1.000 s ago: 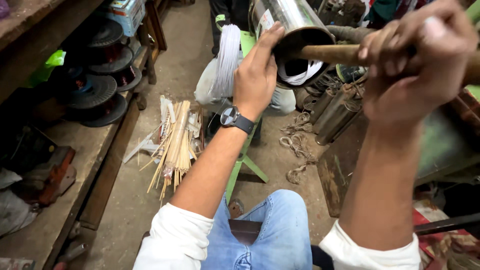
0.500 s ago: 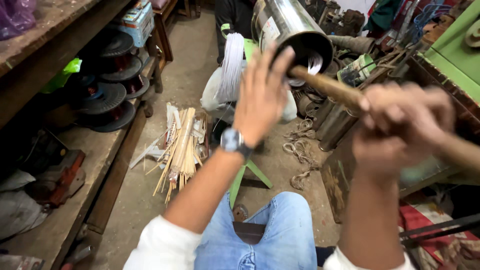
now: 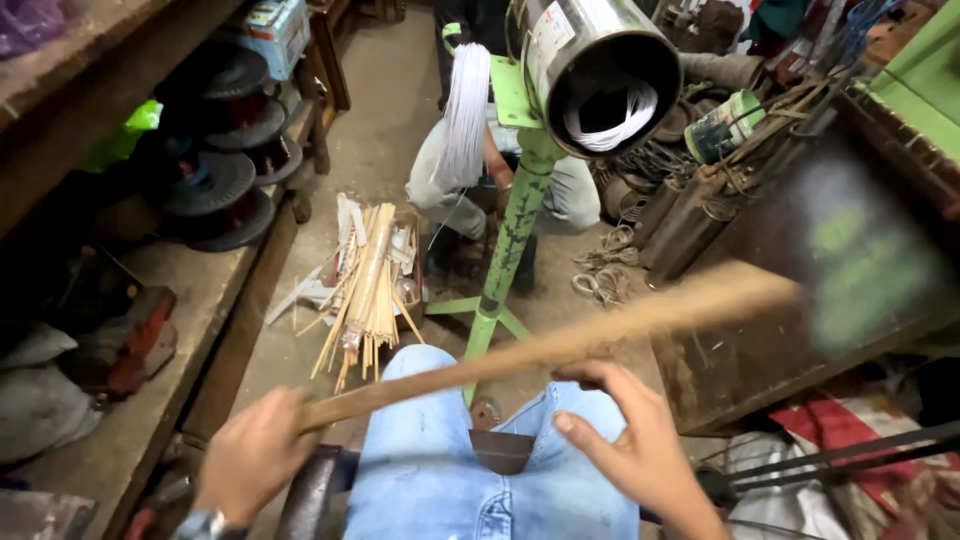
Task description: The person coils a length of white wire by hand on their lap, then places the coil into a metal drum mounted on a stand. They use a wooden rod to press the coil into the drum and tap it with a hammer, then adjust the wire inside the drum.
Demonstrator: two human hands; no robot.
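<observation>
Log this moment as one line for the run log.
left hand: grips wooden stick end | right hand: open, under stick | stick: blurred, across lap | steel cylinder: on green stand, untouched

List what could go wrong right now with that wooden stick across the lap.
1. The wooden stick is blurred at its far end, so it is likely moving; it could strike the steel cylinder or the rusty cabinet.
2. Only the left hand grips it; the right hand merely touches it, so it might slip.
</observation>
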